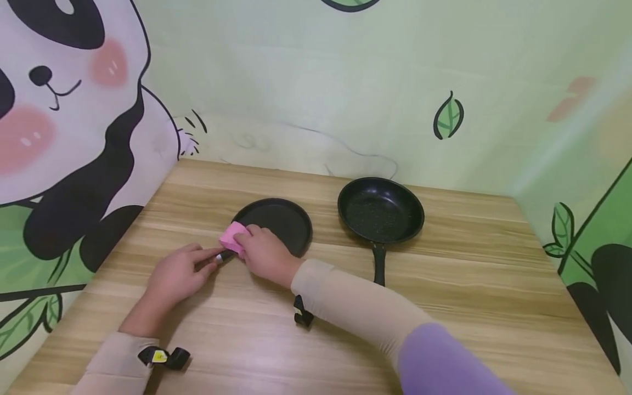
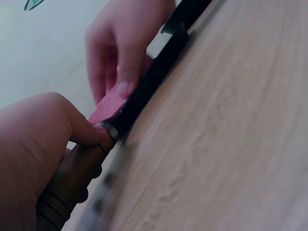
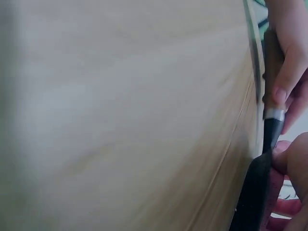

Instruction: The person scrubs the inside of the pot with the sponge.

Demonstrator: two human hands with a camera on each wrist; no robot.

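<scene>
A flat black pan (image 1: 276,219) is at the left of the table, its wooden handle (image 2: 72,178) pointing toward the person's left side. My left hand (image 1: 175,274) grips that handle close to its metal collar, thumb along the top. In my right hand (image 1: 266,255) is a pink sponge (image 1: 233,237), pinched between thumb and fingers. The sponge lies against the pan where the rim meets the handle. In the right wrist view the pan's dark edge (image 3: 252,192) runs beside the right fingers, which partly hide the sponge.
A deeper black frying pan (image 1: 380,211) stands to the right on the wooden table (image 1: 469,307), its handle toward the person and partly behind the right sleeve (image 1: 365,307). A wall with a panda and leaf print (image 1: 296,99) closes off the back and sides.
</scene>
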